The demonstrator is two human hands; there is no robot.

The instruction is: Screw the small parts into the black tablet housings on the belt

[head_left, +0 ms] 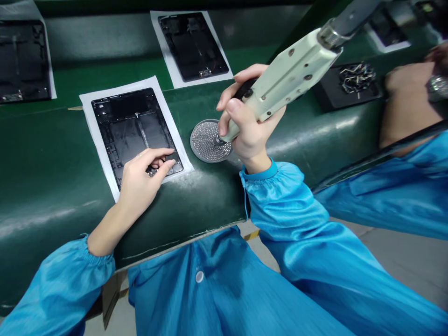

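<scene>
My right hand (254,123) is wrapped round a pale green electric screwdriver (290,77), held at a slant. Its tip is at a round grey screw dish (206,142) with a grid of small holes, partly hidden by my fingers. My left hand (143,175) rests over the lower part of an opened tablet housing (128,133), black inside with a ribbon cable down the middle. Its thumb and forefinger are apart near the lower right corner, the other fingers curled; I see nothing held between them. Beneath the housing lies a white sheet (100,130).
Behind, another tablet housing (192,44) lies on white paper, with one more (24,60) at the far left. A black tray (329,88) holding small metallic parts stands right. A co-worker's arm (406,102) reaches in there. The green bench (52,158) has a rounded front edge.
</scene>
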